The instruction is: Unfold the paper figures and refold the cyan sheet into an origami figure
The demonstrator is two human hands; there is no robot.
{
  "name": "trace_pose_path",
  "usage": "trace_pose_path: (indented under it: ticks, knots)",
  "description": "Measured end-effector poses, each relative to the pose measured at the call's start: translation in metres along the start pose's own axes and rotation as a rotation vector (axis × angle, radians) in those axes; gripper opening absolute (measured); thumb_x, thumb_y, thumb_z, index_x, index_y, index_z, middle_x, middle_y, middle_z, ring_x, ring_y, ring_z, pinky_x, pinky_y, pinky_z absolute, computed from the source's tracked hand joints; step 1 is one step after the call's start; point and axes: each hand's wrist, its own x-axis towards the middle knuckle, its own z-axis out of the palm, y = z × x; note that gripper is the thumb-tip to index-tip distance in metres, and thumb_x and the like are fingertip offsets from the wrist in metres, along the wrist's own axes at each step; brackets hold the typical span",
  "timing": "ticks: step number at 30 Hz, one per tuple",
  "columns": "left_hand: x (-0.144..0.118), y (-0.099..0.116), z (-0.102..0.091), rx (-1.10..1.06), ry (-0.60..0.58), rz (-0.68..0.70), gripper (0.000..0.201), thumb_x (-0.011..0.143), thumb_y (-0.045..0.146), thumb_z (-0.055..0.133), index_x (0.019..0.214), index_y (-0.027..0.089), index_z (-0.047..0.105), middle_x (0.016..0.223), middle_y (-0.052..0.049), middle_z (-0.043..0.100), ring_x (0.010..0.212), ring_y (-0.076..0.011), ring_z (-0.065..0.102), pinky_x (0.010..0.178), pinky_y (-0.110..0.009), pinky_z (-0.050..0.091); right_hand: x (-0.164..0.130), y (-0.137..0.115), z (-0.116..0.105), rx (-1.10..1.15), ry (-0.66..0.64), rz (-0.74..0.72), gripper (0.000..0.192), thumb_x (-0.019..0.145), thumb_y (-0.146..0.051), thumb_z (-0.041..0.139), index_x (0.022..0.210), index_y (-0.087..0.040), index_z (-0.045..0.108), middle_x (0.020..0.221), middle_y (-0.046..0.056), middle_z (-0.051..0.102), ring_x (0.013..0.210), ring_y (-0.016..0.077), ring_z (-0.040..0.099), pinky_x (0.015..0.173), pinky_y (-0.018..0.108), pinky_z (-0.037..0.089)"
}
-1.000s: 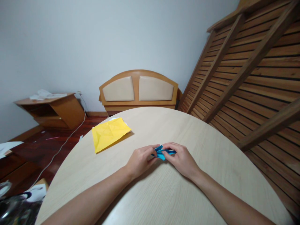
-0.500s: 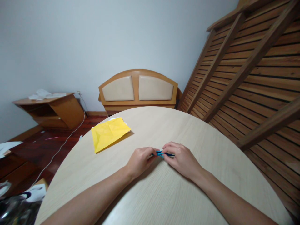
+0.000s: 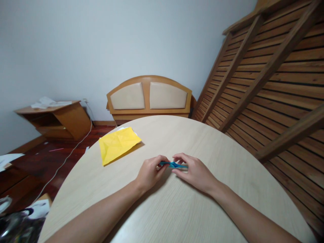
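Note:
A small piece of folded blue paper [image 3: 174, 165] is held just above the round table [image 3: 162, 209], between my two hands. My left hand [image 3: 151, 171] pinches its left end between thumb and fingers. At the right end, my right hand [image 3: 194, 170] has thumb and fingers parted, with the paper's narrow tip lying in the gap between them. Whether that tip touches the fingers is hard to make out. Part of the left end is hidden behind the left fingers.
Yellow creased paper [image 3: 117, 145] lies at the table's left, over some white sheets. Beyond the table stands a wooden headboard [image 3: 147, 96]. A slatted wooden frame [image 3: 253, 81] leans on the right. A low cabinet [image 3: 73, 118] and a cable [image 3: 72, 152] are on the left.
The right thumb and fingers have spread apart from the blue paper. The paper has turned a little and shows a wider folded face. The left hand keeps its pinch.

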Motion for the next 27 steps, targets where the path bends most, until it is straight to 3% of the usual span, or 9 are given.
trace_pose_path:
  ticks: [5,11,17,23,27]
  knots:
    - [0.0006,0.0042,0.0016,-0.109,-0.013,-0.086,0.008,0.091,0.022,0.062,0.096,0.017,0.066,0.086,-0.005,0.074,0.074,-0.0149,0.069,0.065,-0.025,0.056,0.0004,0.0016,0.0006,0.038,-0.050,0.042,0.010,0.087,-0.024,0.068,0.094,-0.025,0.075,0.092,0.000,0.078,0.084,0.0181,0.071,0.075,0.028,0.052]
    - [0.0049,0.0057,0.0041,-0.259,0.051,-0.260,0.011,0.086,0.027,0.067,0.090,0.016,0.066,0.079,-0.003,0.071,0.069,-0.0147,0.065,0.062,-0.025,0.053,0.0021,-0.0018,-0.0045,0.085,-0.059,0.067,0.012,0.090,-0.027,0.065,0.090,-0.024,0.076,0.086,-0.001,0.078,0.077,0.0167,0.070,0.070,0.027,0.049]
    - [0.0045,0.0058,0.0049,-0.282,0.044,-0.260,0.011,0.086,0.026,0.068,0.090,0.016,0.066,0.080,-0.003,0.070,0.071,-0.0144,0.065,0.065,-0.025,0.053,0.0006,-0.0011,-0.0003,0.106,-0.061,0.070,0.012,0.089,-0.031,0.068,0.093,-0.023,0.076,0.088,0.000,0.077,0.079,0.0167,0.069,0.071,0.026,0.048]
    - [0.0019,0.0057,0.0054,-0.296,-0.009,-0.281,0.023,0.083,0.026,0.070,0.103,0.017,0.062,0.098,-0.006,0.070,0.083,-0.0166,0.067,0.074,-0.028,0.055,0.0002,0.0030,-0.0006,0.044,-0.103,0.078,0.016,0.091,-0.033,0.065,0.090,-0.023,0.077,0.084,0.001,0.077,0.074,0.0168,0.067,0.069,0.027,0.045]
    - [0.0031,0.0053,0.0045,-0.254,-0.051,-0.306,0.014,0.085,0.024,0.067,0.096,0.017,0.064,0.086,-0.003,0.070,0.076,-0.0160,0.065,0.071,-0.027,0.053,0.0021,0.0036,-0.0011,0.024,-0.102,0.083,0.014,0.091,-0.030,0.064,0.088,-0.022,0.076,0.082,0.000,0.075,0.074,0.0170,0.066,0.069,0.027,0.044]
